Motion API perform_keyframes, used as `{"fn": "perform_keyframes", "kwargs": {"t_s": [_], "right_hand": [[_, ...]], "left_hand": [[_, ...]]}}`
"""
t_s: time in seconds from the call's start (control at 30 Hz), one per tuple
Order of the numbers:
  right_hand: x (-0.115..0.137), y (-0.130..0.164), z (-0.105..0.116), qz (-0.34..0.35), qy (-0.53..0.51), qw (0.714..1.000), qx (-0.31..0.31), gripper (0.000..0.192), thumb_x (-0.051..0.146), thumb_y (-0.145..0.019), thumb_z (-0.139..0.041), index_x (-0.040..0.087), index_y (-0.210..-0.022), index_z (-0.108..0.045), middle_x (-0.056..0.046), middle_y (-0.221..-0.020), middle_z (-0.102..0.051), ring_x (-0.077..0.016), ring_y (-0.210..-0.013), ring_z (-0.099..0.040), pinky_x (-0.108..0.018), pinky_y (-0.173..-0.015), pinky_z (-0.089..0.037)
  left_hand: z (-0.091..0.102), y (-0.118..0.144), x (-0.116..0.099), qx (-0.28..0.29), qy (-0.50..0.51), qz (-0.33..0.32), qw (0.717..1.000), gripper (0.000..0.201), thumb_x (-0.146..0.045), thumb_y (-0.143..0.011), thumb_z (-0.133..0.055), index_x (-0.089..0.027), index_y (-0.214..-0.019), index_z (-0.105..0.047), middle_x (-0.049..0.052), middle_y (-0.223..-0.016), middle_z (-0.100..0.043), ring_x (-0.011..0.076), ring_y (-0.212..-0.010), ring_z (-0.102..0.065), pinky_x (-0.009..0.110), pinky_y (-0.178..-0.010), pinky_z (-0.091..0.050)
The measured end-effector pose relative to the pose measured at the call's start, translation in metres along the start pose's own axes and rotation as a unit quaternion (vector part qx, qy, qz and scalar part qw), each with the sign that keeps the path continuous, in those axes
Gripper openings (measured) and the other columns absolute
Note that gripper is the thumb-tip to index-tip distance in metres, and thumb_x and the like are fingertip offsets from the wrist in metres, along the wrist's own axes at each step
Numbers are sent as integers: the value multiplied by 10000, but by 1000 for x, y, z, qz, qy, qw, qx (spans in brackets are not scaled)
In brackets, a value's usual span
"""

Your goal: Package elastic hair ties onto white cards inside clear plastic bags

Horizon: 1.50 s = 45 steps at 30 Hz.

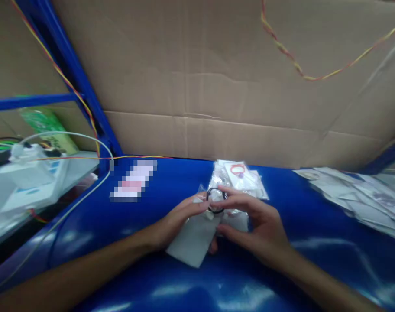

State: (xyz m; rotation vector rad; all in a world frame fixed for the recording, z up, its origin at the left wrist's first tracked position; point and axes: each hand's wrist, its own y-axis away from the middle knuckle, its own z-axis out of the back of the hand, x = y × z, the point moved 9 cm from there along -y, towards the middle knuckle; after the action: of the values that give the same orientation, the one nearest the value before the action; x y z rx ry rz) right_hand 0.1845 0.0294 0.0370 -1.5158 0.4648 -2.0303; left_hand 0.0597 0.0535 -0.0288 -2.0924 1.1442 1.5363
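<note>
Over a glossy blue table, my left hand grips a small whitish plastic bag by its upper edge. My right hand pinches a thin black ring at the mouth of that bag, fingertips of both hands almost touching. Just behind the hands lies a pile of clear packets, the top one showing a red ring.
A cardboard wall stands behind the table, with a twisted red-yellow wire across it. More flat packets are spread at the right. A blue rack post, a white cable and a side shelf with boxes are at the left.
</note>
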Motion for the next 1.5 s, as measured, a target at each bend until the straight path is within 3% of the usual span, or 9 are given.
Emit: {"fn": "perform_keyframes", "kwargs": {"t_s": [0.33,0.47,0.6,0.7,0.87,1.1,1.2,1.37,1.5], "right_hand": [[-5,0,8,-12,28,998,-59,344,209,-802,-836,272,-1126,-740,-74,-1223,-731,-278,-1245,-640,-461,-1094,-481],[7,-2,15,32,115,990,-75,220,252,-761,-867,250,-964,-780,-52,-982,-675,-221,-933,-653,-354,-838,-535],[-6,-4,5,-62,90,994,3,191,313,-789,-843,225,-950,-793,62,-584,-462,-115,-530,-433,-251,-524,-361],[-15,-2,-4,-124,43,990,55,192,340,-826,-804,187,-941,-792,91,-521,-355,-87,-470,-310,-247,-483,-272],[-18,6,-21,-162,-18,977,140,242,373,-867,-763,177,-1007,-776,80,-544,-415,-74,-488,-335,-216,-485,-278],[-22,25,-46,-257,-102,917,287,354,426,-906,-732,211,-1183,-679,88,-561,-491,-71,-446,-403,-196,-451,-296],[-18,17,-39,-204,-79,944,247,281,412,-938,-686,187,-1105,-697,28,-626,-642,-86,-475,-512,-192,-471,-375],[-13,3,-2,-134,0,989,58,298,365,-857,-783,176,-1062,-680,76,-468,-552,-89,-389,-467,-199,-429,-352],[-17,2,-2,-136,7,989,64,356,369,-810,-830,164,-1083,-733,81,-456,-539,-74,-380,-436,-191,-420,-327]], "left_hand": [[-3,1,-5,-13,-9,-42,999,461,-605,-903,-623,-169,-1047,-584,113,-781,-763,235,-646,-739,288,-594,-566],[-3,2,-9,-10,-31,-59,998,431,-599,-931,-604,-182,-1038,-575,95,-770,-764,196,-634,-720,250,-583,-547],[1,2,-4,-12,-40,-46,998,455,-641,-920,-594,-201,-1025,-543,99,-770,-773,186,-619,-708,238,-566,-532],[1,2,-1,-8,-44,-39,998,476,-672,-921,-563,-207,-1018,-536,106,-768,-775,198,-635,-716,254,-583,-540],[-2,2,0,-16,-23,-33,999,498,-692,-899,-579,-201,-981,-567,73,-752,-748,206,-622,-708,274,-585,-543],[15,9,-17,-123,-130,-98,979,500,-655,-818,-713,-235,-1089,-740,61,-1245,-740,280,-1222,-630,357,-1040,-494],[9,8,-10,-85,-114,-69,987,522,-667,-872,-641,-210,-1109,-727,88,-1079,-785,272,-1031,-716,356,-895,-561],[-11,5,-1,-2,-40,-10,999,561,-686,-921,-541,-157,-1078,-646,110,-764,-766,223,-646,-724,291,-618,-562],[-12,4,-2,-5,-45,-14,999,557,-691,-926,-522,-151,-1012,-627,124,-755,-764,228,-646,-727,292,-622,-566]]}}
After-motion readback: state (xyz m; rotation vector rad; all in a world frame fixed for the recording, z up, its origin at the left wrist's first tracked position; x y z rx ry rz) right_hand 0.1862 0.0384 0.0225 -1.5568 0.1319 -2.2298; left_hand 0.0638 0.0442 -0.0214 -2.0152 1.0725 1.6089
